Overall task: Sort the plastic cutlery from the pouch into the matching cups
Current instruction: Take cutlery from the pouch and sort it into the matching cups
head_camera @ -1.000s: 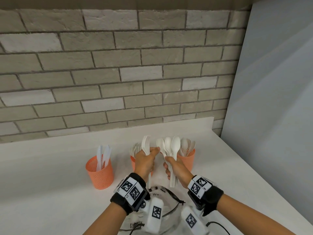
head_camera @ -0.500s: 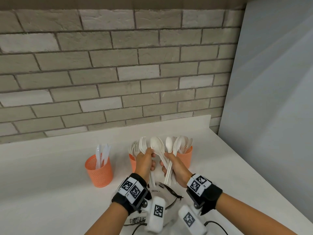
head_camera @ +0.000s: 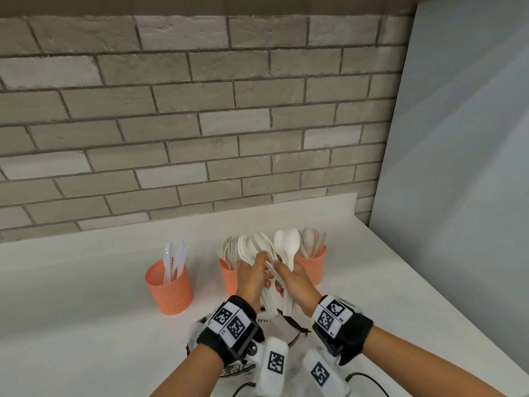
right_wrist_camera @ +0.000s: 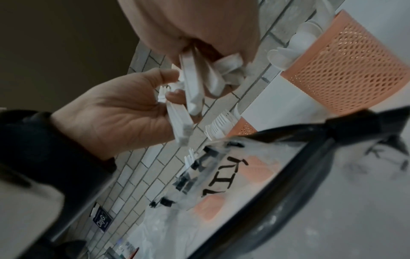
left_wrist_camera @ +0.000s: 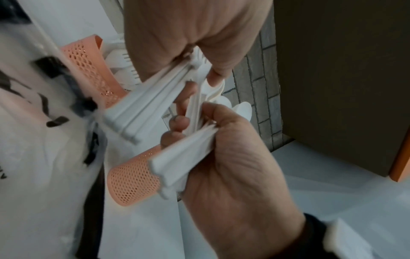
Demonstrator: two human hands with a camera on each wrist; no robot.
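My left hand (head_camera: 253,275) grips a bundle of white forks and spoons (head_camera: 254,247) by the handles, above the middle cup. My right hand (head_camera: 294,277) grips several white spoons (head_camera: 289,243) right beside it, and the two bundles cross between the hands. In the left wrist view the left hand (left_wrist_camera: 195,38) pinches ribbed handles (left_wrist_camera: 142,108) while the right hand (left_wrist_camera: 224,157) holds another stack (left_wrist_camera: 184,157). Three orange mesh cups stand behind: knives cup (head_camera: 169,285), forks cup (head_camera: 229,277), spoons cup (head_camera: 315,266). The clear pouch (head_camera: 279,325) lies under my wrists.
A brick wall (head_camera: 200,124) runs along the back of the white counter (head_camera: 86,325). A grey panel (head_camera: 458,167) closes off the right side. Black cords of the pouch (right_wrist_camera: 288,164) trail by my forearms.
Both hands have drawn together and slightly nearer me. The two bundles, apart a second ago, now overlap between the hands.
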